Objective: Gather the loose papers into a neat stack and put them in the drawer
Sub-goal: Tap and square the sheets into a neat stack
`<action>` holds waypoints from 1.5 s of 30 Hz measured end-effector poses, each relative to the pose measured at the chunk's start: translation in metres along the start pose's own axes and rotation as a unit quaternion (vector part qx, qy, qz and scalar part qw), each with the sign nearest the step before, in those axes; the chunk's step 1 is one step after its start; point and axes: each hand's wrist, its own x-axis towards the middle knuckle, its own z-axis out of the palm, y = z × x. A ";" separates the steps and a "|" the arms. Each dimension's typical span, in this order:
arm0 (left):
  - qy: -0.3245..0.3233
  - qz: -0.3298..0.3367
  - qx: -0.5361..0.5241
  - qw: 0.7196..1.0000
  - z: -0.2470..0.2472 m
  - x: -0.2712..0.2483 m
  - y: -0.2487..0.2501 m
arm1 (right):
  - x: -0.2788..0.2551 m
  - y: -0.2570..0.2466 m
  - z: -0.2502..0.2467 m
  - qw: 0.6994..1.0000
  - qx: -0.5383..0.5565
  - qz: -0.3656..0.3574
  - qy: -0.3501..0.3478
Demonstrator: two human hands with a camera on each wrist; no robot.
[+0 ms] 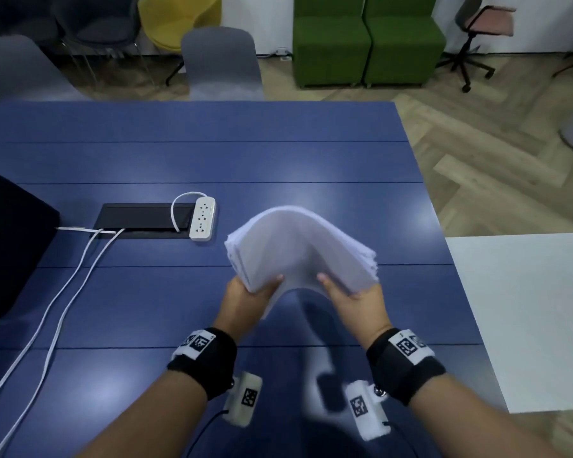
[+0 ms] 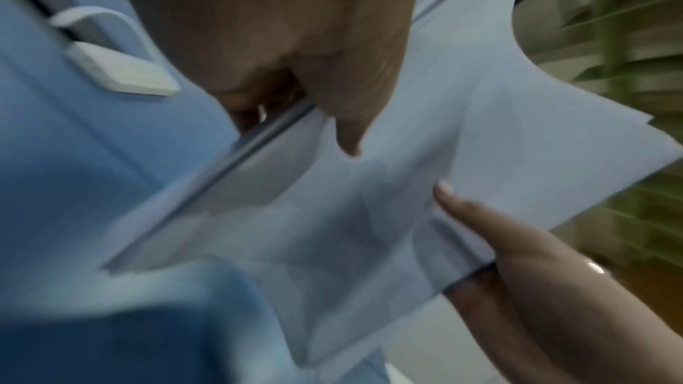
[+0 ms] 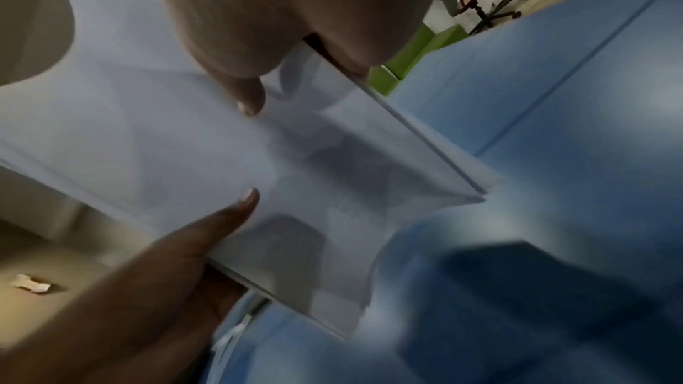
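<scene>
Between my two hands, lifted clear of the blue table (image 1: pixel 278 160), the stack of papers (image 1: pixel 298 246) arches upward and away from me, its near edge caught at both corners. My left hand (image 1: pixel 245 299) pinches the near-left corner, thumb on top and fingers curled beneath; my right hand (image 1: pixel 354 297) pinches the near-right corner the same way. Both hands sit equally close, so neither leads. The long axis of the stack seems to run away from me toward the power strip (image 1: pixel 203 219) side and beyond, with the middle bowed high. The sheets are plain white and many; their far and right edges fan out unevenly, so I judge they want squaring. No drawer shows anywhere near my hands, so I cannot tell which way to carry them.
</scene>
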 end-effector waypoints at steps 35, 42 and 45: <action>0.109 0.064 -0.254 0.959 0.003 0.011 0.092 | -0.015 0.025 -0.012 0.996 0.028 0.039 -0.074; 0.105 0.084 -0.244 0.960 0.001 0.010 0.095 | -0.015 0.023 -0.015 0.997 0.030 0.026 -0.061; 0.108 0.079 -0.249 0.959 0.001 0.011 0.095 | -0.012 0.019 -0.014 0.998 0.038 0.029 -0.048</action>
